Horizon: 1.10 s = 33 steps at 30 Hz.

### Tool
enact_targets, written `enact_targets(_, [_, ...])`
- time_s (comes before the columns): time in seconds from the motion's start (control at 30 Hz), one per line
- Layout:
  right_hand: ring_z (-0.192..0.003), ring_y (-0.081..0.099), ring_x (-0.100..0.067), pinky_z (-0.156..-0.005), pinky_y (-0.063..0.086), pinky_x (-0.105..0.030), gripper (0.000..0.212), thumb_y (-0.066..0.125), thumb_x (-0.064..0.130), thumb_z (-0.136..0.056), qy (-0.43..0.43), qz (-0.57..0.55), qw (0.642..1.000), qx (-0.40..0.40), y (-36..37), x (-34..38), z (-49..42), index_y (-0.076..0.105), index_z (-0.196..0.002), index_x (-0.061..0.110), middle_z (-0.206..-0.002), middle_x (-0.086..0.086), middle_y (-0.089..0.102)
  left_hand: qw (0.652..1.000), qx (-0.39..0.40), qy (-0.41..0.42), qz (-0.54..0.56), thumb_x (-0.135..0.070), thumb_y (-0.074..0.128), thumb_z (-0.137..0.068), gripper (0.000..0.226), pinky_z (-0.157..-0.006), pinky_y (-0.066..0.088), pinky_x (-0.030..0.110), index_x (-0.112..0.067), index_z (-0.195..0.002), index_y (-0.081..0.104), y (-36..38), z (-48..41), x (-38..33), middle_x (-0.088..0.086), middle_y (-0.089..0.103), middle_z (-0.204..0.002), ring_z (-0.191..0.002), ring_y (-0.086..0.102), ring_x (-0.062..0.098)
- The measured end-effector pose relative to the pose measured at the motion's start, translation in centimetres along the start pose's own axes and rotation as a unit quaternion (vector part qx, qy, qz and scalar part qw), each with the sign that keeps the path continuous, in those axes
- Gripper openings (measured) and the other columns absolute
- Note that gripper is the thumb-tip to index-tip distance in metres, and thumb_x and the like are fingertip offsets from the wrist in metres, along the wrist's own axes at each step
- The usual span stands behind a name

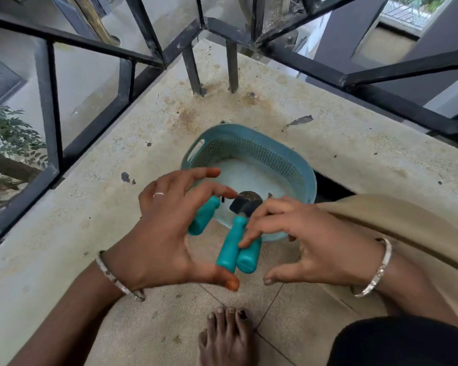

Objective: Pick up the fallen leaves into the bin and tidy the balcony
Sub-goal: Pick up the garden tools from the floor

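A teal perforated basket [251,132] stands on the floor against the balcony's raised concrete ledge. Three teal-handled garden tools [229,247] lean over its near rim, with a dark tool head [246,200] inside the basket. My left hand [167,233] is spread around the handles from the left, thumb below them and fingers above. My right hand [310,247] is spread on their right, one fingertip touching a handle. A dark fallen leaf [299,121] lies on the ledge beyond the basket. A smaller dark leaf [125,177] lies on the ledge to the left.
Black metal railing [48,107] encloses the corner on the left and right. My bare foot [228,336] is on the beige tiles, near small leaf bits [176,339]. Beige cloth [381,223] covers my right knee. A dark gap [331,186] opens behind the basket.
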State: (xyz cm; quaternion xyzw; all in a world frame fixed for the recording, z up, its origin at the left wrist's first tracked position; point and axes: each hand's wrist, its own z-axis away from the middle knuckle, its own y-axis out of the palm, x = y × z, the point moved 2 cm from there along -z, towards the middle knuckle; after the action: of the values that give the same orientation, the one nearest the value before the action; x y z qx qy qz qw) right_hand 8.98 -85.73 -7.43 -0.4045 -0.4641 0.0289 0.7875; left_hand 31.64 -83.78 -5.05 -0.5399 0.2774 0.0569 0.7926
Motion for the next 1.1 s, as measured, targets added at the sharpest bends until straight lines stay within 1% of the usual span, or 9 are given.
enact_targets(0.07, [-0.11, 0.042, 0.001, -0.092, 0.038, -0.019, 0.051, 0.082, 0.05, -0.068, -0.004, 0.013, 1.0, -0.017, 1.0, -0.1, -0.2, 0.063, -0.116, 0.049, -0.117, 0.026, 0.05, 0.999, -0.011, 0.008, -0.041, -0.095, 0.065, -0.033, 0.111, -0.113, 0.013, 0.058, -0.051, -0.133, 0.042, 0.8, 0.6, -0.1, -0.022, 0.018, -0.154, -0.144, 0.015, 0.014])
enact_targets(0.27, [-0.097, 0.052, -0.006, -0.08, 0.048, -0.029, 0.036, 0.075, 0.048, -0.076, -0.035, -0.004, 0.993, -0.112, 2.7, -0.3, 0.3, 0.07, -0.111, 0.04, -0.107, 0.022, 0.062, 0.994, -0.08, 0.009, -0.08, -0.092, 0.064, -0.042, 0.102, -0.113, 0.011, 0.06, -0.046, -0.131, 0.048, 1.3, 0.9, 0.1, -0.012, 0.021, -0.157, -0.146, 0.014, 0.022])
enact_targets(0.4, [-0.094, 0.054, -0.004, -0.077, 0.048, -0.025, 0.036, 0.075, 0.048, -0.077, -0.058, -0.007, 0.988, -0.143, 2.4, -0.1, 1.1, 0.072, -0.111, 0.037, -0.106, 0.022, 0.065, 0.992, -0.102, 0.006, -0.069, -0.09, 0.064, -0.044, 0.099, -0.113, 0.01, 0.058, -0.046, -0.131, 0.048, 1.6, 1.2, 0.2, -0.014, 0.021, -0.157, -0.146, 0.014, 0.019])
enact_targets(0.6, [-0.095, 0.057, -0.002, -0.079, 0.048, -0.022, 0.037, 0.074, 0.045, -0.079, -0.07, -0.017, 0.984, -0.162, 2.7, 0.0, 1.3, 0.072, -0.114, 0.033, -0.108, 0.019, 0.067, 0.991, -0.116, 0.007, -0.061, -0.092, 0.061, -0.045, 0.098, -0.114, 0.006, 0.05, -0.047, -0.131, 0.046, 1.6, 1.3, 0.5, -0.013, 0.022, -0.156, -0.145, 0.016, 0.02])
enact_targets(0.8, [-0.105, 0.058, 0.0, -0.085, 0.049, -0.022, 0.043, 0.078, 0.04, -0.078, -0.067, -0.027, 0.984, -0.16, 2.6, 0.0, 1.5, 0.07, -0.119, 0.03, -0.114, 0.017, 0.065, 0.992, -0.121, 0.016, -0.043, -0.092, 0.063, -0.042, 0.104, -0.113, 0.007, 0.047, -0.046, -0.133, 0.046, 1.5, 1.3, 0.3, -0.014, 0.022, -0.156, -0.145, 0.016, 0.017])
enact_targets(0.9, [-0.111, 0.057, -0.001, -0.089, 0.048, -0.02, 0.052, 0.08, 0.029, -0.078, -0.043, -0.044, 0.989, -0.134, 1.6, 0.0, 1.9, 0.063, -0.126, 0.032, -0.121, 0.017, 0.061, 0.991, -0.129, 0.024, -0.01, -0.09, 0.065, -0.038, 0.108, -0.114, 0.009, 0.046, -0.045, -0.134, 0.047, 0.9, 1.2, 0.4, -0.015, 0.022, -0.155, -0.144, 0.017, 0.015])
enact_targets(0.97, [-0.111, 0.058, -0.001, -0.09, 0.05, -0.021, 0.051, 0.075, 0.014, -0.082, -0.026, -0.066, 0.989, -0.128, 0.4, -0.1, 2.0, 0.062, -0.128, 0.031, -0.122, 0.018, 0.06, 0.99, -0.14, 0.024, 0.012, -0.089, 0.067, -0.034, 0.111, -0.114, 0.015, 0.054, -0.043, -0.134, 0.047, 0.3, 0.8, 0.5, -0.016, 0.023, -0.155, -0.144, 0.019, 0.016])
enact_targets(1.03, [-0.108, 0.061, -0.003, -0.089, 0.052, -0.021, 0.046, 0.066, -0.001, -0.086, -0.007, -0.11, 0.98, -0.165, -1.1, 0.1, 2.4, 0.065, -0.125, 0.025, -0.116, 0.017, 0.064, 0.988, -0.148, 0.021, 0.039, -0.087, 0.069, -0.033, 0.113, -0.112, 0.019, 0.061, -0.041, -0.134, 0.047, -0.3, 0.3, 0.3, -0.014, 0.023, -0.156, -0.145, 0.019, 0.018])
enact_targets(1.1, [-0.103, 0.066, -0.007, -0.086, 0.055, -0.023, 0.042, 0.057, -0.008, -0.09, 0.018, -0.182, 0.956, -0.23, -3.1, 0.5, 2.5, 0.068, -0.118, 0.02, -0.109, 0.011, 0.069, 0.985, -0.159, 0.025, 0.066, -0.084, 0.071, -0.034, 0.113, -0.113, 0.021, 0.059, -0.039, -0.135, 0.047, -1.3, -0.7, -0.2, -0.012, 0.023, -0.156, -0.145, 0.02, 0.02])
